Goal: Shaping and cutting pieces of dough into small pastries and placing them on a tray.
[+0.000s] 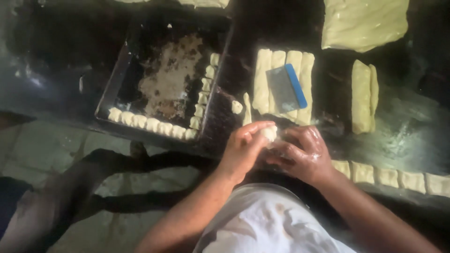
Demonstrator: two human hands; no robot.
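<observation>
My left hand (244,146) and my right hand (303,154) meet at the near edge of a dark worktable (417,136). Between them sits a small pale dough piece (269,133); the left hand's fingers curl over it and the right hand cups it from the side. Just beyond the hands lie several long dough strips (262,79) side by side, with a metal scraper with a blue handle (287,87) resting on them. A small dough bit (237,107) and a thin strip (247,108) lie loose beside them.
A dark, crusted baking tray (164,75) at the left holds dough pieces (150,124) lined along its near and right edges. More strips (363,96) lie right, a dough slab (363,23) far right, cut pieces (389,177) along the near edge.
</observation>
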